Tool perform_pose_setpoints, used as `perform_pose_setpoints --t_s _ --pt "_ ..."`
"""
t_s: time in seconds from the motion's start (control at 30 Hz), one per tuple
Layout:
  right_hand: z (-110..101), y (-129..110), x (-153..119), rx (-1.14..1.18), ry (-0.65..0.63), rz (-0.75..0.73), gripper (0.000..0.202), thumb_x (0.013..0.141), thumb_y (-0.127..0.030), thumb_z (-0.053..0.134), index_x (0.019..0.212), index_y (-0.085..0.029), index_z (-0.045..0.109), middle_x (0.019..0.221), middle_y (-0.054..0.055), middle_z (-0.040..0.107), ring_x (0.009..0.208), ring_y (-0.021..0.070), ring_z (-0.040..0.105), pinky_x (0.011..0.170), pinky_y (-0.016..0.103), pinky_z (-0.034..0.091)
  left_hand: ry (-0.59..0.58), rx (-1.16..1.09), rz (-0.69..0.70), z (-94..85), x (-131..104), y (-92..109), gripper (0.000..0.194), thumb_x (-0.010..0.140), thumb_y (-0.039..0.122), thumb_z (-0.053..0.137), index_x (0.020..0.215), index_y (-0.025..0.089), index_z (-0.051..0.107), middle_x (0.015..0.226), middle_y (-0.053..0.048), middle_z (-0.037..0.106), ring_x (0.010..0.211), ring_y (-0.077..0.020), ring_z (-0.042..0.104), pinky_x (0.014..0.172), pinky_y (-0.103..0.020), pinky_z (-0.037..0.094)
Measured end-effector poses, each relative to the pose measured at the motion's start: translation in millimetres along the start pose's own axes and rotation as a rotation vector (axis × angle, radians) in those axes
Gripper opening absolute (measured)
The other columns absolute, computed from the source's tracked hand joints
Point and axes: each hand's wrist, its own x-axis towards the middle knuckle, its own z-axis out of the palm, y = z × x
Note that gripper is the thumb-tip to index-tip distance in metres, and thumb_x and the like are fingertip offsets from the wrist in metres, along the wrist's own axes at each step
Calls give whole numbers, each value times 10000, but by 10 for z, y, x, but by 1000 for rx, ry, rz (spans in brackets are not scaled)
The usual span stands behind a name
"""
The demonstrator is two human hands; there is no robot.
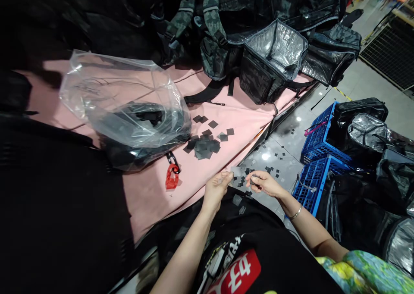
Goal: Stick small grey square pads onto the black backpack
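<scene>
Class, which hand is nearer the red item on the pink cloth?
Left. The left hand is right of the red item; the right hand sits farther right.

cloth: pink | crates: blue | squares: dark grey | backpack strap: camouflage

Crinkled silver, clear plastic

We see glossy, foil-like lining in the open bag — wrinkled clear plastic film, matt pink cloth, smooth blue plastic crates.

Hands over scattered squares
Left hand pinches a pale translucent square; right hand holds a dark piece; dark squares pile on pink cloth.
</scene>
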Motion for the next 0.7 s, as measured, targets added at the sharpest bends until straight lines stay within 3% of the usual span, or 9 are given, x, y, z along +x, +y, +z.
perform_pose_setpoints --t_s 0.17,0.33,0.43,0.53,0.6,0.7 --pt "-6 16 43 -70 171 -7 470 700 -587 621 614 -132 539 448 -31 511 313 14 237 331 184 133 -10 -17 -10 -35 128 80 378 562 427 753 722 125 591 435 109 275 361 -16 178 374 -175 97" --pt "20 1 59 -70 254 23 510 680 -631 611 560 -149 497 399 -44 464 299 14 246 319 180 118 179 -106 28 -250 626 317 424 633 517 661 738 120 559 431 132 196 351 -19 138 356 -168 89" --pt "12 21 70 -61 281 26 518 678 -646 602 570 -150 496 407 -42 472 296 14 250 315 178 116 199 -66 -10 -340 747 337 447 632 542 652 723 117 546 415 142 194 339 -13 117 352 -164 72" --pt "18 53 94 -77 300 34 527 684 -646 596 552 -146 494 395 -42 459 286 13 241 310 181 107 123 -10 -31 -229 557 190 456 577 495 716 769 95 614 411 118 287 336 -14 172 354 -167 103" --pt "39 70 116 -108 280 44 523 686 -639 598 552 -143 500 393 -42 457 285 14 245 310 181 108 -1 49 -50 -78 343 54 445 547 436 756 823 96 673 436 78 402 347 -29 251 359 -176 158" --pt "83 78 141 -153 241 53 509 686 -631 603 576 -145 501 409 -38 477 298 20 267 317 180 117 -170 230 69 123 83 -97 318 584 352 746 838 163 726 540 15 567 444 -93 439 444 -218 333"
